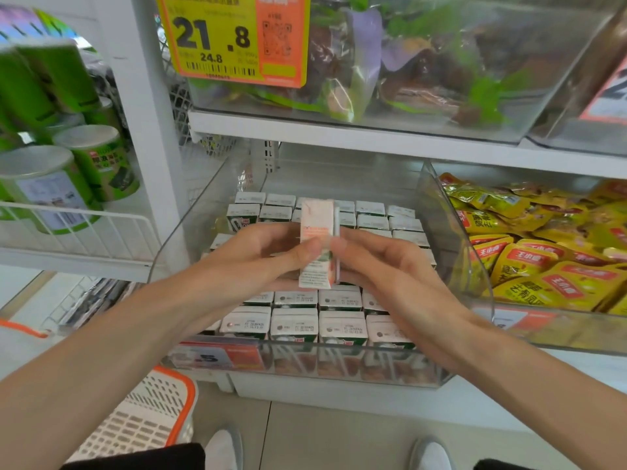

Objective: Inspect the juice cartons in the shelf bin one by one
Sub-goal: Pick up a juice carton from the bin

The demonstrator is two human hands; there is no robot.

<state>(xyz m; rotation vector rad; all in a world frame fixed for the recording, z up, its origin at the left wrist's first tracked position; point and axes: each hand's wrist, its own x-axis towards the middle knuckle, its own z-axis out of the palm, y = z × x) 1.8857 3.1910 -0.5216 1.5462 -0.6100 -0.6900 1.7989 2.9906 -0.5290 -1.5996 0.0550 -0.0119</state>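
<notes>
Pink carton (317, 232) stands upright between my hands: my left hand (258, 262) grips its left side and my right hand (383, 266) its right, both thumbs pressed on the near face. Beneath my hands, packed cartons (294, 323) fill the clear bin (200, 212) in rows. Yellow packets (543, 262) lie beyond my right hand, green cans (98, 161) beyond my left.

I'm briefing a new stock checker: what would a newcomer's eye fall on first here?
The pale peach juice carton held upright at centre, pinched between the left hand and right hand above the clear shelf bin of packed cartons. Then the yellow-and-orange price tag reading 21.8 at top, and the yellow snack packets at right.
</notes>
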